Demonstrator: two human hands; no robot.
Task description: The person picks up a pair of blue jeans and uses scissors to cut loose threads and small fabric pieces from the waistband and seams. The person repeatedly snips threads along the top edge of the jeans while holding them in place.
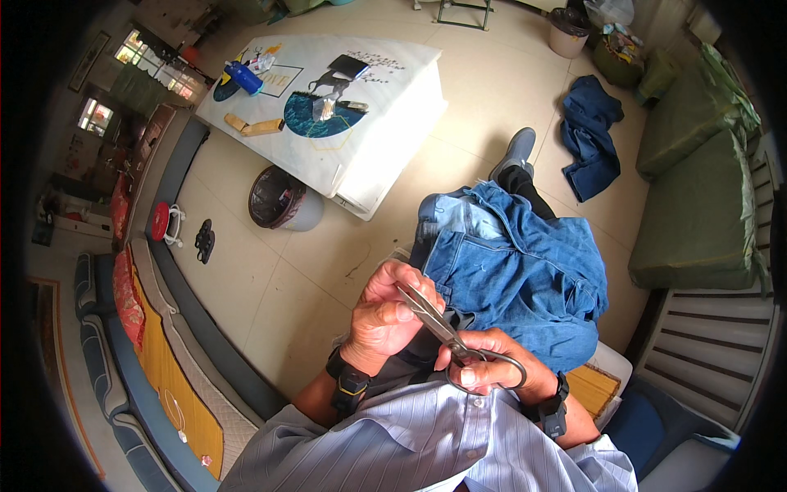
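Note:
In my right hand (pixel 492 365) is a pair of scissors (pixel 443 329) with dark loop handles. My fingers and thumb close round the loops, and the metal blades point up and left. My left hand (pixel 381 316) is at the blade tips, its fingers curled and its thumb beside the metal. Whatever its fingertips pinch, if anything, is too small to make out. Blue denim jeans (pixel 516 271) lie bunched across my lap, just beyond the scissors. A paler, inside-out patch of the denim shows at their far end.
A white table (pixel 393 107) with a blue bottle (pixel 243 78) stands ahead. Beside it is a lined waste bin (pixel 283 201). More dark denim (pixel 589 135) lies on the floor at the right, near green-covered cushions (pixel 697 213). A long sofa (pixel 176 353) runs along the left.

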